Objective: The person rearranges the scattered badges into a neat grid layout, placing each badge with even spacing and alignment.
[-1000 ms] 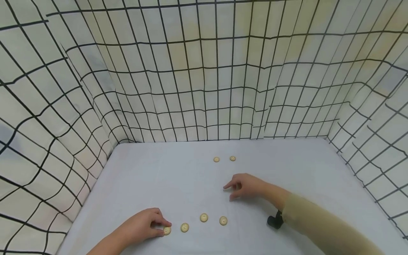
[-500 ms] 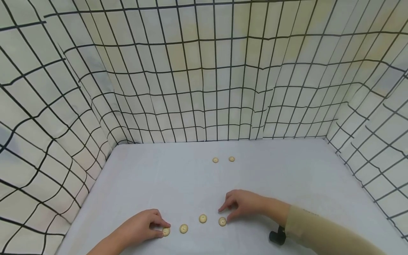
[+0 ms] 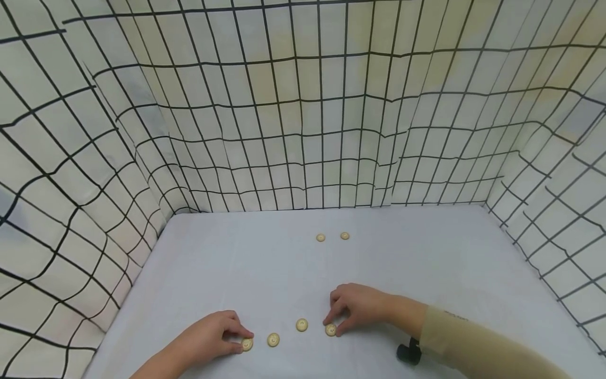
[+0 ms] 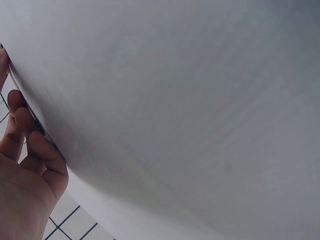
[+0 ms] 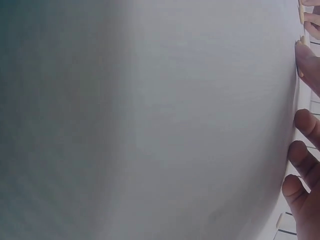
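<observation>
Button (image 3: 247, 345) sits pinched between left fingers (image 3: 243, 330), second button (image 3: 331, 330) between right fingers (image 3: 333, 314).

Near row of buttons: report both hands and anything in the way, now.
Left hand pinches left-end button. Right hand pinches right-end button. Second button and third button between them, untouched. Nothing visible in the way.

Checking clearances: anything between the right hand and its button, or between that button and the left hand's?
Nothing visible between the right hand and its button. Between that and the leftmost button, at the left hand, lie a second button, then a third button.
</observation>
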`<state>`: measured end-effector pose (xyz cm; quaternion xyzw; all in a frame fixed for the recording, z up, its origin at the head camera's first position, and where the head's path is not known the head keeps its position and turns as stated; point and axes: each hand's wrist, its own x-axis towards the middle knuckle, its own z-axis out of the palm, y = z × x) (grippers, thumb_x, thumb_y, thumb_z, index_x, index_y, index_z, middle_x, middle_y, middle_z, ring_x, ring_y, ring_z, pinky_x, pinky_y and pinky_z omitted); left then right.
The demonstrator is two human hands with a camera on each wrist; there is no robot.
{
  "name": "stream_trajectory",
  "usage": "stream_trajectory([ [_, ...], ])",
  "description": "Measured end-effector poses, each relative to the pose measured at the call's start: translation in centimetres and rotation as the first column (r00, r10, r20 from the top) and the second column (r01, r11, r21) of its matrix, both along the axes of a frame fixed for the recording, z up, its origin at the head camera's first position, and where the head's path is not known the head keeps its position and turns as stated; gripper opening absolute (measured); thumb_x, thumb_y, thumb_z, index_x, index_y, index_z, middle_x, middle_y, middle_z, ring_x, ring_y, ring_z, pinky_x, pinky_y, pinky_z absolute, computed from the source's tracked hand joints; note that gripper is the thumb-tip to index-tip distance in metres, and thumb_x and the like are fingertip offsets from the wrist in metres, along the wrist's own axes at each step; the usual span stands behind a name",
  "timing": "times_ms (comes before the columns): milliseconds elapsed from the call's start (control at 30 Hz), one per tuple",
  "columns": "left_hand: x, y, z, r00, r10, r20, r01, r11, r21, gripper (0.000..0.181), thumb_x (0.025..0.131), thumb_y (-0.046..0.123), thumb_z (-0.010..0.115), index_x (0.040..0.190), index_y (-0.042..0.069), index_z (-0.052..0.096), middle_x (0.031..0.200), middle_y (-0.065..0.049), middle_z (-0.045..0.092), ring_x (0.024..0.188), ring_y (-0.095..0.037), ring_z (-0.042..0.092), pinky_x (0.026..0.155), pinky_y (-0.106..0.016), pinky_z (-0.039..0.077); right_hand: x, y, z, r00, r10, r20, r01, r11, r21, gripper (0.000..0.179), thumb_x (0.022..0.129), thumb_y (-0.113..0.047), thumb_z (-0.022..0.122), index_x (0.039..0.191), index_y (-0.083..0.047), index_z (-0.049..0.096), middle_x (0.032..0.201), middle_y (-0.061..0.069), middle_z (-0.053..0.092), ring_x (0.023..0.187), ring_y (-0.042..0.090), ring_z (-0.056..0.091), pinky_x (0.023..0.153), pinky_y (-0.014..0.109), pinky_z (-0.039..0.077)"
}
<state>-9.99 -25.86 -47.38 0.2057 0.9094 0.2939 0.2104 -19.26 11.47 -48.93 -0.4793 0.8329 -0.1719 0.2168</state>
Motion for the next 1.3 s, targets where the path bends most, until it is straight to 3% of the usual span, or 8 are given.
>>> stream_trajectory([
  [367,0.0,0.1,-0.1,1.000,0.002,-0.005,-0.003,1.000,-0.004,0.023,0.082,0.031,0.081,0.104,0.027,0.079,0.087,0.020,0.057,0.077,0.001,0.051,0.070,-0.025,0.045,0.2,0.1,-0.1,0.994,0.059,-0.089,-0.061,0.998,-0.015,0.023,0.084,-0.039,0.080,0.107,-0.037,0.078,0.085,-0.023,0.052,0.079,-0.003,0.043,0.069,0.014,0.037],
  [567,-0.1,0.1,-0.1,1.000,0.002,0.002,-0.002,1.000,-0.015,0.023,0.082,0.031,0.081,0.104,0.028,0.079,0.087,0.021,0.057,0.078,0.001,0.051,0.071,-0.025,0.046,-0.1,0.4,-0.2,0.994,0.056,-0.095,-0.060,0.997,-0.042,0.021,0.086,-0.039,0.078,0.106,-0.036,0.078,0.085,-0.023,0.053,0.079,-0.003,0.044,0.070,0.014,0.038],
  [967,-0.1,0.1,-0.2,1.000,0.002,-0.002,-0.002,1.000,-0.026,0.023,0.081,0.031,0.081,0.104,0.028,0.079,0.086,0.021,0.056,0.077,0.001,0.050,0.071,-0.025,0.046,-1.0,1.4,0.3,0.994,-0.043,-0.096,0.035,0.996,-0.088,0.022,0.086,-0.040,0.077,0.108,-0.035,0.078,0.085,-0.022,0.055,0.080,0.000,0.046,0.071,0.017,0.040],
  [1300,0.0,0.0,-0.2,1.000,-0.005,-0.010,0.005,1.000,-0.014,0.023,0.082,0.032,0.081,0.105,0.029,0.079,0.086,0.021,0.056,0.077,0.001,0.049,0.070,-0.025,0.045,-3.2,3.8,0.6,0.967,-0.229,-0.111,0.222,0.972,-0.073,0.023,0.084,-0.034,0.079,0.107,-0.030,0.079,0.085,-0.020,0.055,0.082,0.003,0.048,0.076,0.024,0.045],
])
